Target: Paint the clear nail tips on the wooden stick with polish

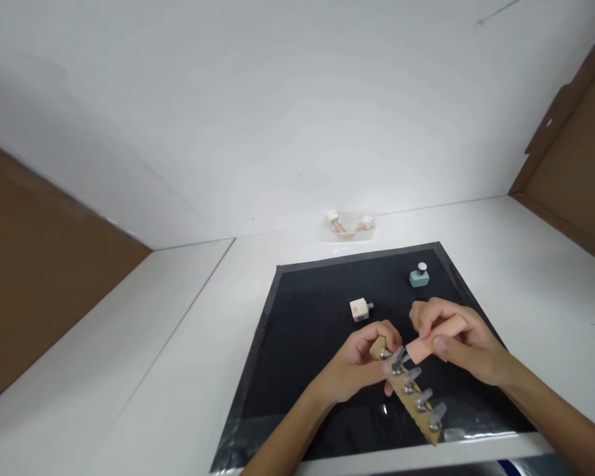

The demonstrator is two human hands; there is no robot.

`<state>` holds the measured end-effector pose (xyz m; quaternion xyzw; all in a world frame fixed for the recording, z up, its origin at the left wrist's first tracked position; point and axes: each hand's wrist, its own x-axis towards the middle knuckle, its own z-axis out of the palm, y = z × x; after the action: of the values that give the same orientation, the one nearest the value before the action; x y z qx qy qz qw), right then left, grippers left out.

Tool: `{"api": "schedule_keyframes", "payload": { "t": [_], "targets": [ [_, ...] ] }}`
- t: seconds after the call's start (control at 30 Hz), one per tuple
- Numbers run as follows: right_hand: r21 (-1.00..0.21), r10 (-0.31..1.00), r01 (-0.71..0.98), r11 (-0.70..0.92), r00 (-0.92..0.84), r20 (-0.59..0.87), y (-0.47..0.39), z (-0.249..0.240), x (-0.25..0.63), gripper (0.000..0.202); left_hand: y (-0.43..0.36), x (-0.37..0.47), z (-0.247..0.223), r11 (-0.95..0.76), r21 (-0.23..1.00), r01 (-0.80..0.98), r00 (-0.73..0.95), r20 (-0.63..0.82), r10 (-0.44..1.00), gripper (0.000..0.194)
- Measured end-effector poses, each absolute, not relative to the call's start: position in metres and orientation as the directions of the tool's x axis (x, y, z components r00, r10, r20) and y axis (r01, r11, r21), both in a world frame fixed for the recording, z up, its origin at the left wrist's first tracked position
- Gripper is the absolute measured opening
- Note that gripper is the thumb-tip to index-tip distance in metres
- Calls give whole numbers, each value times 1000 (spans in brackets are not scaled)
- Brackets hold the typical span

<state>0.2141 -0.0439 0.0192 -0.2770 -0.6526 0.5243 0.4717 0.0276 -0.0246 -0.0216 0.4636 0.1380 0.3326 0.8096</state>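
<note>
My left hand (361,367) grips the upper end of a tan strip (414,410), thumb at the front. Along the strip stand several false nail tips (423,396) on small silvery holders. In my right hand (463,340) is a peach nail polish brush cap (437,338), pinched between thumb and fingers. Its brush end points down-left at a nail tip (397,358) near my left thumb; whether the bristles touch it I cannot tell. Beyond my hands a white nail polish bottle (359,309) lies on its side, its neck uncapped and pointing right.
A black mat (297,370) lies under my hands on the white table. A teal bottle (419,277) with a pale round top stands at its far right. Behind the mat, a clear tray (350,235) holds two white-and-peach bottles. Brown cardboard panels (44,264) flank the space.
</note>
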Motion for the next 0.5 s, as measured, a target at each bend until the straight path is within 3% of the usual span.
{"api": "schedule_keyframes", "payload": {
  "t": [0.2, 0.5],
  "targets": [
    [-919, 858, -27, 393, -348, 377, -43, 20, 217, 20, -25, 27, -23, 354, 845, -401, 742, 73, 666, 29],
    [-847, 782, -26, 532, -370, 502, -41, 23, 214, 9, -24, 27, -24, 385, 840, -382, 752, 41, 658, 31]
  ]
}}
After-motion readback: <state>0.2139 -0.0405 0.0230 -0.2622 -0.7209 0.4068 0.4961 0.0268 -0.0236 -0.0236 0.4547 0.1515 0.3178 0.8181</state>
